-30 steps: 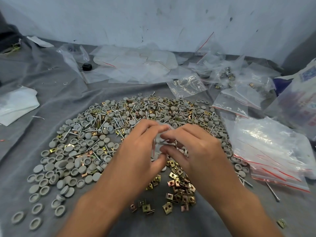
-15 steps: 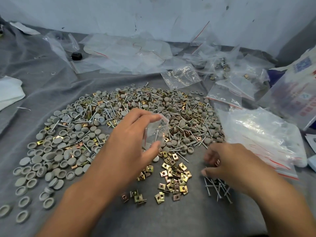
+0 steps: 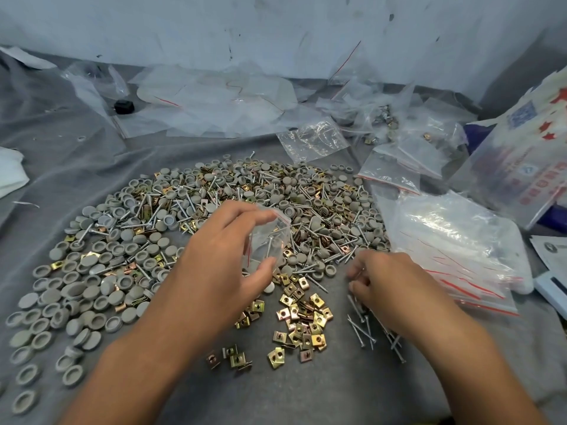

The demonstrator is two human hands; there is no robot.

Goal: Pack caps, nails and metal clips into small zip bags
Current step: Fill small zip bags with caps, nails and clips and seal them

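nearest, the right hand [image 3: 388,282] curled over a small heap of nails [image 3: 366,325] on the grey cloth, fingertips pinching at them; whether it had one yet could not be told. the brass clips [image 3: 302,317] lay just left. beyond, the left hand [image 3: 228,266] pinched a small zip bag [image 3: 270,240], mouth up, a nail or two inside. best to keep that mouth wide and lift nails singly, heads first. caps [image 3: 92,280] spread behind.

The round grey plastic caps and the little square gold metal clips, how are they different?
The round grey plastic caps are circles with a dull finish; the little square gold metal clips have corners and shine. The caps have no hole through them, though many lie hollow side up, while each clip has a hole in its middle. The caps spread wide on the left; the sorted clips sit in a smaller bunch between the arms. Both lie loose on the grey cloth.
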